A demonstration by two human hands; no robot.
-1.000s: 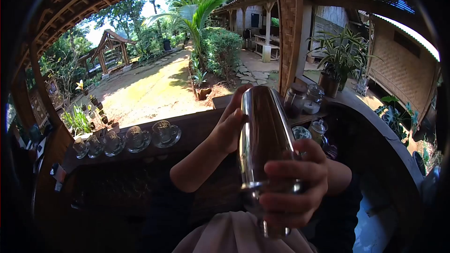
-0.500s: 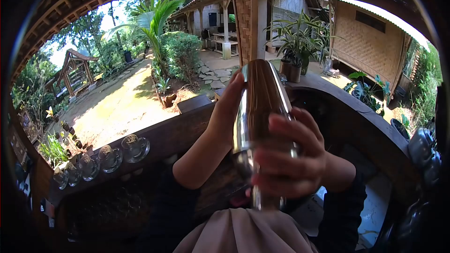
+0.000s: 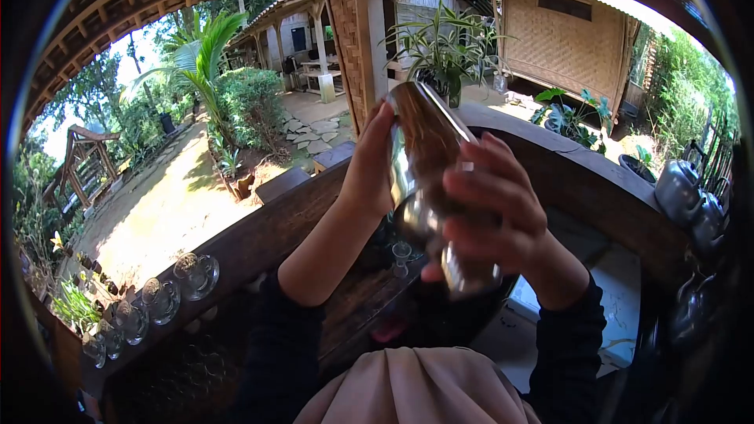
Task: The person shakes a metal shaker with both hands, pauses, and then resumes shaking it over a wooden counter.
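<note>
Tilted in mid-air, a tapered, shiny silver metal shaker [image 3: 424,129] is wrapped by the left grip [image 3: 371,161] near its top and by the blurred right grip [image 3: 503,216] lower down. This looks like shaking; the next move seems to call for both ends held firmly. At left, clear glass cups [image 3: 162,300] line a dark wooden table [image 3: 261,239].

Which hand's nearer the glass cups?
Left. The left hand is right of the glass cups, high on the metal shaker; the right hand, lower on it, is farther right.
</note>
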